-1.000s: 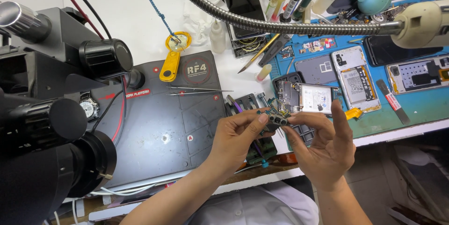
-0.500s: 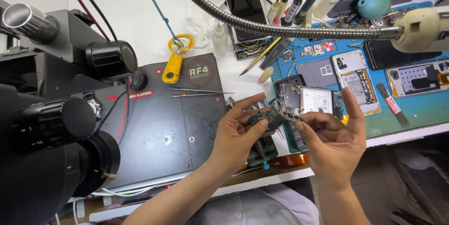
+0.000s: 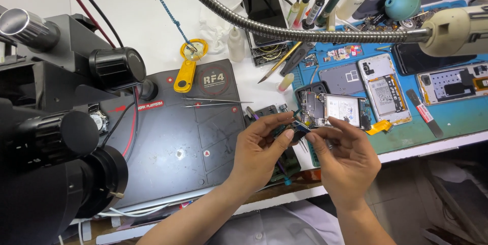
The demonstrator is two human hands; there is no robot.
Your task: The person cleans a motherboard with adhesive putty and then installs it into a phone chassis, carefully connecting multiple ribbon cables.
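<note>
Hands meet just below the opened phone (image 3: pixel 335 110): left hand (image 3: pixel 262 151) and right hand (image 3: pixel 345 156) both pinch 1 small part (image 3: pixel 300 128) between fingertips, right of the dark mat (image 3: pixel 178 138).

The small part (image 3: pixel 300 129) pinched between the left hand (image 3: pixel 262 151) and right hand (image 3: pixel 345 156) is mostly hidden by fingertips, too small to identify. The microscope (image 3: pixel 51 138) is cut off at the left edge. The lamp head (image 3: pixel 457 29) runs off right.
</note>
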